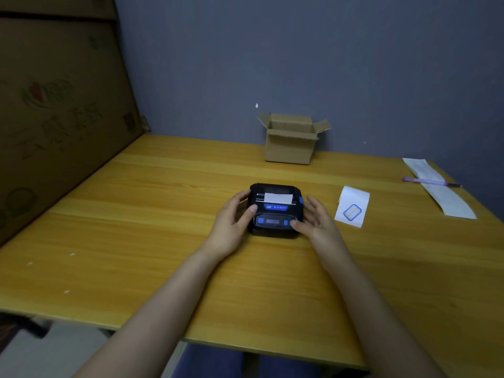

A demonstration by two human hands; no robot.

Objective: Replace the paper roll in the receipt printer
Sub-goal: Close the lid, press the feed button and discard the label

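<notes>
A small black receipt printer [275, 211] with blue buttons sits in the middle of the yellow wooden table [152, 241]. Its lid is down and a short strip of white paper [277, 198] sticks out of the slot. My left hand [234, 218] wraps the printer's left side, thumb on its top. My right hand [313, 219] rests against the right side, its thumb on the front panel by a blue button. A white paper roll [352, 206] with a blue-outlined label lies on the table to the right of the printer.
An open cardboard box [290, 139] stands at the back by the grey wall. A long white paper strip [439, 188] with a purple pen [431, 182] across it lies far right. A large cardboard panel [54, 110] walls the left side.
</notes>
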